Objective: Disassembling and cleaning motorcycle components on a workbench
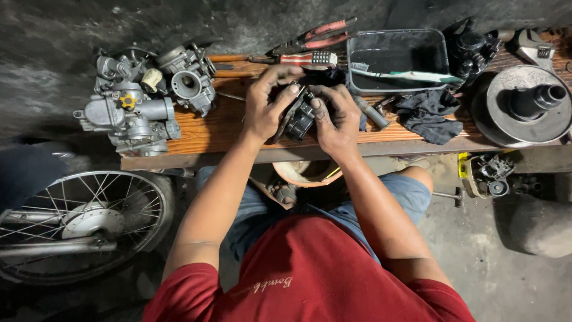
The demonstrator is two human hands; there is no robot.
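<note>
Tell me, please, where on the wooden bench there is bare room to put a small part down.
The wooden bench is bare between the carburetors and the left hand. A thin bare strip runs along the front edge below the black rag. It is crowded behind the hands, by the pliers and black tray, and at the right end, by the round metal pulley.

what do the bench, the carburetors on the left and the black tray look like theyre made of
Bench: wood, orange-brown varnished, grain lines visible.
Carburetors: likely cast metal, dull grey with rough moulded shapes.
Tray: probably plastic, dark with a glossy reflective inside.
</note>
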